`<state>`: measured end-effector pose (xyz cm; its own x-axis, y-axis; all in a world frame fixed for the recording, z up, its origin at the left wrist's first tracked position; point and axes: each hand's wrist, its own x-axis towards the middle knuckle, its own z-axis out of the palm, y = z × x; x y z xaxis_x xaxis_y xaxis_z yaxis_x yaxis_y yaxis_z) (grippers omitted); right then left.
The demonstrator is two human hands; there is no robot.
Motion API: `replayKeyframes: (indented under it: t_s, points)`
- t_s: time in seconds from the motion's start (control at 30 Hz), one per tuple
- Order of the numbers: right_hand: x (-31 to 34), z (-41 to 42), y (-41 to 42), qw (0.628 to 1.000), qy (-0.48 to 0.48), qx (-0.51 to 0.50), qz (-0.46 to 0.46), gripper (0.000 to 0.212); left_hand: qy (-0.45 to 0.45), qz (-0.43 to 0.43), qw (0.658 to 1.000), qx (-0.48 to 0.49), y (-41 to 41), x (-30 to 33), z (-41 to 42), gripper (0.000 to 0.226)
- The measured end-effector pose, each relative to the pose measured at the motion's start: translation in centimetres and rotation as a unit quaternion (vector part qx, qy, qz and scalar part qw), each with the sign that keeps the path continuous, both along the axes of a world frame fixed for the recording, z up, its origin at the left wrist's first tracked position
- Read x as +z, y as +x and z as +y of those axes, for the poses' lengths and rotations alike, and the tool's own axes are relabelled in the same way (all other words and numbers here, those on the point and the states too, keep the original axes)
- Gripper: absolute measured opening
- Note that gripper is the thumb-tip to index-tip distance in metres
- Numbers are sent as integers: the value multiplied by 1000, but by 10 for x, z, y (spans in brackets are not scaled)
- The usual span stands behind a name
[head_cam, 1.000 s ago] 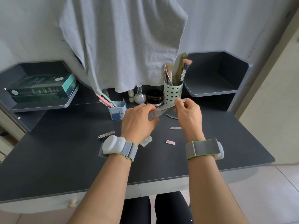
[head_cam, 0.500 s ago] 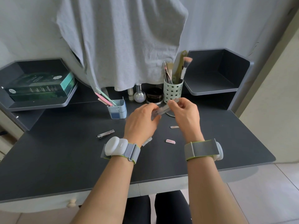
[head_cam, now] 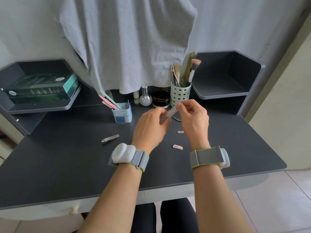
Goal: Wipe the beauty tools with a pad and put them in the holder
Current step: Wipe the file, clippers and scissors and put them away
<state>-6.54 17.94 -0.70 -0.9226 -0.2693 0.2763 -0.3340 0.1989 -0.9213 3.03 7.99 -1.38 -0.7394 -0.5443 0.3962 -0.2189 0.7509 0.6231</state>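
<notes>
A grey nail file (head_cam: 170, 113) slants between my two hands above the dark desk (head_cam: 67, 157). My left hand (head_cam: 149, 130) grips its lower end with curled fingers; whether a pad lies inside that grip is hidden. My right hand (head_cam: 193, 118) pinches the upper end. The small blue holder (head_cam: 123, 113) stands to the left and holds pink and green files. On the desk lie a nail clipper (head_cam: 110, 138), a small pink tool (head_cam: 177, 146) and a short grey file (head_cam: 180, 132).
A green perforated cup (head_cam: 180, 95) with brushes stands behind my hands, beside a black jar (head_cam: 161, 99) and a round bottle (head_cam: 145, 100). Raised shelves flank the desk; the left one carries a green box (head_cam: 42, 89). A grey cloth (head_cam: 127, 44) hangs at the back.
My hands have come closer together along the file, so less of it shows between them. They have also shifted slightly away from me, toward the green cup.
</notes>
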Motion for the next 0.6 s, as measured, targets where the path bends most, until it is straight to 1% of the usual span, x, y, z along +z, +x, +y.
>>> replayKeyframes:
  t_s: [0.1,0.23,0.33,0.47,0.53,0.6]
  points:
    - [1,-2,3,1000,-12,11,0,11,1,7,1000,6,0,1,0,17]
    - [3,-5,5,992,-95,31,-77,5,3,14,1000,0,1,1,0,18]
    - [5,-4,8,980,-138,62,-132,10,0,22,1000,-5,2,1,1,18]
    - [9,-4,8,971,-150,81,-166,18,-4,33,999,-12,1,2,2,19]
    - [10,-4,8,970,-151,76,-176,14,-8,31,999,-13,1,2,2,21]
    - [10,-2,8,971,-152,71,-172,3,-11,31,999,-13,1,3,2,22]
